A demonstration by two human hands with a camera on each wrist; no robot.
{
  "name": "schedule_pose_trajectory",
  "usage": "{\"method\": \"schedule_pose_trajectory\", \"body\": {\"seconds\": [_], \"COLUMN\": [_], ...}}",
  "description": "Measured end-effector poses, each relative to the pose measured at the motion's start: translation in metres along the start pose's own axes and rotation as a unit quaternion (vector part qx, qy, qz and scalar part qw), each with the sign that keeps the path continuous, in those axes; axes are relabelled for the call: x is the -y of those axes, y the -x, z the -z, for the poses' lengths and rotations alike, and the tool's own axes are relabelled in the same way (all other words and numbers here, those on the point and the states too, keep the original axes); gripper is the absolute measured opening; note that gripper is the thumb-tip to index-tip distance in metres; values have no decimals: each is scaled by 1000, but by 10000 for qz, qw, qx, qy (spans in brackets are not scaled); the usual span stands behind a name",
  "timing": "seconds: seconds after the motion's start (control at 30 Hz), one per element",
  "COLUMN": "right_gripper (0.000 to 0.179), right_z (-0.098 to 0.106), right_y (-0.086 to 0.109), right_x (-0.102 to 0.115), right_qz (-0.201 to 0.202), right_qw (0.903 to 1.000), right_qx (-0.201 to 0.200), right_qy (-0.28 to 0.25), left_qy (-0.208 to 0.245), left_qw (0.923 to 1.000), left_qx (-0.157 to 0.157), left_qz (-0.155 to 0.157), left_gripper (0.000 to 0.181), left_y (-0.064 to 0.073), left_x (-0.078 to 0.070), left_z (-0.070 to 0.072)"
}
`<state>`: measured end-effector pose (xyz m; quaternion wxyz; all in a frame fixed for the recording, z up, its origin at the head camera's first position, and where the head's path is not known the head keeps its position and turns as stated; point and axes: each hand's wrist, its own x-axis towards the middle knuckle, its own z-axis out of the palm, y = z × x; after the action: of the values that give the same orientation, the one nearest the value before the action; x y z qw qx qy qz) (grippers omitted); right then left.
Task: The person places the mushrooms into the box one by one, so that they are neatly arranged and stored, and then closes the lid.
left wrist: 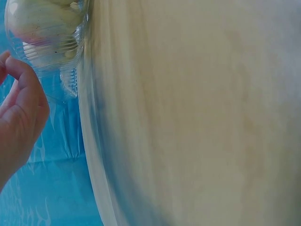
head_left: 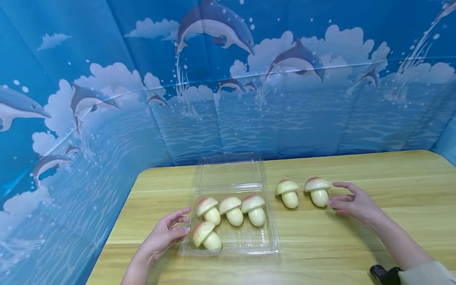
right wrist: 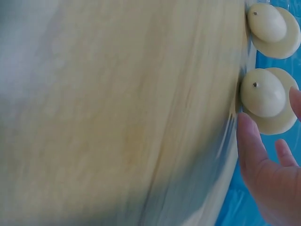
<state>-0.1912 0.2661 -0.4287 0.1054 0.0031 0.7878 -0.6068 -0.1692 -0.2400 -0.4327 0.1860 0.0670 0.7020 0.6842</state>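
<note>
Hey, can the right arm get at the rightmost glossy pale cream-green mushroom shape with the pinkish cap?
Most likely yes: the right grip is open right beside that mushroom shape, with nothing visible between them. The other loose, pale mushroom shape lies to its left, clear of the approach.

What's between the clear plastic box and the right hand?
Two mushroom shapes, side by side on the wooden table, as the head view shows.

- Hung at back and sides with blue cloth (head_left: 243, 128), printed with dolphins (head_left: 219, 17) and clouds (head_left: 340, 42).
- Furnished with a round-cornered wooden table (head_left: 323, 250).
- Lit to a soft sheen (head_left: 241, 276).
</note>
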Motion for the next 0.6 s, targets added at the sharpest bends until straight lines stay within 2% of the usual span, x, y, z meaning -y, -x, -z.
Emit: {"method": "schedule_pose_trajectory", "body": {"seconds": [0.6], "right_gripper": [86], "right_z": [-10], "right_y": [-23], "right_x": [3], "right_qz": [-414], "right_qw": [9989], "right_qx": [-154], "right_qy": [134], "left_qy": [-22], "left_qw": [10000], "left_qx": [68], "left_qz": [20], "left_gripper": [63], "left_y": [-9], "left_x": [-1], "left_z": [8]}}
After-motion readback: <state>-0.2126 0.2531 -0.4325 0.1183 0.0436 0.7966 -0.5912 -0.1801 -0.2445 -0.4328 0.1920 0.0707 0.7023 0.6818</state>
